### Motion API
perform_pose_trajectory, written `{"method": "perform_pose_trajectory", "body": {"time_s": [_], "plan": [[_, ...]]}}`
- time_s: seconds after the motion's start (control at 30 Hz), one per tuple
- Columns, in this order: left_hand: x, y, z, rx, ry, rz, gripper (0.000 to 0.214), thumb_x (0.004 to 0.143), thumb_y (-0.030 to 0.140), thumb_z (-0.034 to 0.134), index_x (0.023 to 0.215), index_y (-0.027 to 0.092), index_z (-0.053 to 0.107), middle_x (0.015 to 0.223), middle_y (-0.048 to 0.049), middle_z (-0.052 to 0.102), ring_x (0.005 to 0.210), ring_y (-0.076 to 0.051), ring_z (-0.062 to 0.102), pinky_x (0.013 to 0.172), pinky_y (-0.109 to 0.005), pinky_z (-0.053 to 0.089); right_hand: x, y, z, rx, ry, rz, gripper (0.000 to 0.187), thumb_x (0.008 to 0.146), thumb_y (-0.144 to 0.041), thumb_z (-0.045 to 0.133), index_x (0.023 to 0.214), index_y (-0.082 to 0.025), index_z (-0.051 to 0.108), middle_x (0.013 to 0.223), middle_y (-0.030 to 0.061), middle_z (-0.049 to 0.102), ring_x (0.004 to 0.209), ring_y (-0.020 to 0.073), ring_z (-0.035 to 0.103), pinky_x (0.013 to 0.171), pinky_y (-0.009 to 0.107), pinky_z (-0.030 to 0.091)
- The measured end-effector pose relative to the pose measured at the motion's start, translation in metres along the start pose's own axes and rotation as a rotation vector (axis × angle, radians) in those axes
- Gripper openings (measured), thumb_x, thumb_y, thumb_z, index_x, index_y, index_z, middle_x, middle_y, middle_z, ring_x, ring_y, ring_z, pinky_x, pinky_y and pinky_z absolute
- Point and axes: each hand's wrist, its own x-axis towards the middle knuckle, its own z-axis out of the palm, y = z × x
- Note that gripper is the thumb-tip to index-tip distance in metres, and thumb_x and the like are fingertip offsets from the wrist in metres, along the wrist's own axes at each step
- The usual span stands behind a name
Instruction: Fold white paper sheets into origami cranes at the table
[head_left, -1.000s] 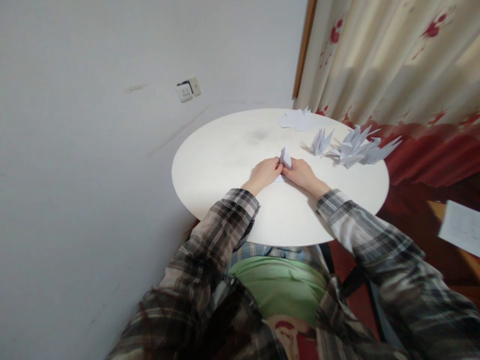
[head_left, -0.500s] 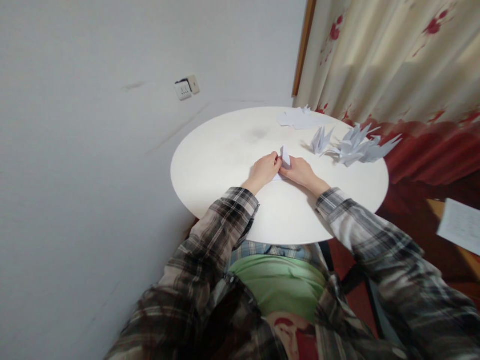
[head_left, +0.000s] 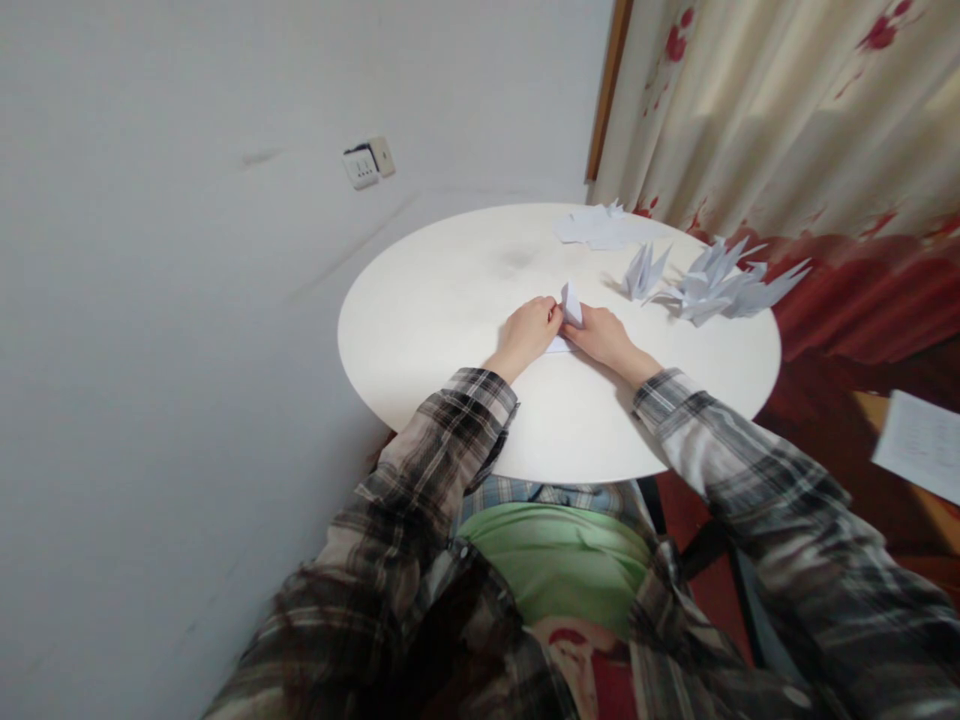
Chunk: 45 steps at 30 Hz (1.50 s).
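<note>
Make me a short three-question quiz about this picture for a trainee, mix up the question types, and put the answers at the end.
1. True or false: the left hand and the right hand are close together at a folded piece of paper.
2. Where are the pointed paper figures? A: the table's left half in view; B: its right half; C: the floor.
3. Fill in: on the wall, above the table's left part in view, is a ____.

Key: 1. True. 2. B. 3. Power socket.

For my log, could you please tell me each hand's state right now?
Left hand: closed, holding the folded white paper.
Right hand: closed, holding the same paper.
</note>
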Motion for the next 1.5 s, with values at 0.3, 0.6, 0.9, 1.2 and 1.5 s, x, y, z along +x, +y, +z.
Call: {"method": "perform_pose_trajectory", "body": {"time_s": [0.3, 0.6, 0.9, 1.2, 1.5], "plan": [[0.0008, -0.0008, 0.0027, 0.006, 0.006, -0.004, 0.029, 0.092, 0.026, 0.032, 0.091, 0.017, 0.06, 0.098, -0.0083, 0.066, 0.09, -0.017, 0.059, 0.078, -0.028, 0.042, 0.001, 0.0002, 0.0002, -0.006, 0.001, -0.009, 0.036, 0.087, -0.036, 0.042, 0.113, -0.018, 0.059, 0.106, 0.0123, 0.069, 0.092, 0.0256, 0.064, 0.07, 0.03, 0.042], [0.0004, -0.0029, 0.0035, 0.008, -0.008, -0.014, 0.025, 0.09, 0.024, 0.035, 0.093, 0.017, 0.06, 0.099, -0.0079, 0.067, 0.091, -0.017, 0.059, 0.077, -0.028, 0.042, 0.0007, 0.0003, 0.0004, 0.012, 0.0, -0.001, 0.038, 0.086, -0.037, 0.041, 0.113, -0.018, 0.059, 0.106, 0.0125, 0.069, 0.09, 0.0256, 0.064, 0.07, 0.031, 0.042], [0.0005, -0.0036, 0.003, 0.012, -0.028, -0.065, 0.023, 0.089, 0.023, 0.039, 0.096, 0.018, 0.061, 0.099, -0.0093, 0.067, 0.093, -0.019, 0.06, 0.078, -0.029, 0.043, 0.0011, -0.0008, -0.0009, -0.013, -0.022, 0.006, 0.038, 0.086, -0.037, 0.041, 0.113, -0.017, 0.058, 0.106, 0.0134, 0.068, 0.09, 0.0255, 0.063, 0.072, 0.031, 0.042], [0.0011, -0.0054, 0.0052, 0.006, -0.033, -0.054, 0.024, 0.089, 0.024, 0.039, 0.098, 0.017, 0.06, 0.099, -0.0097, 0.067, 0.093, -0.02, 0.06, 0.077, -0.03, 0.043, 0.0005, -0.0004, 0.0, -0.008, -0.013, 0.002, 0.038, 0.086, -0.038, 0.041, 0.113, -0.017, 0.059, 0.105, 0.0132, 0.068, 0.091, 0.0261, 0.063, 0.072, 0.031, 0.042], [0.0008, -0.0032, 0.0022, 0.022, -0.054, -0.043, 0.022, 0.089, 0.024, 0.04, 0.097, 0.018, 0.059, 0.101, -0.0089, 0.067, 0.094, -0.019, 0.06, 0.077, -0.029, 0.043, 0.001, 0.0002, 0.0006, -0.005, -0.002, 0.013, 0.038, 0.086, -0.038, 0.042, 0.112, -0.018, 0.06, 0.105, 0.0121, 0.069, 0.091, 0.0263, 0.063, 0.071, 0.031, 0.043]]}}
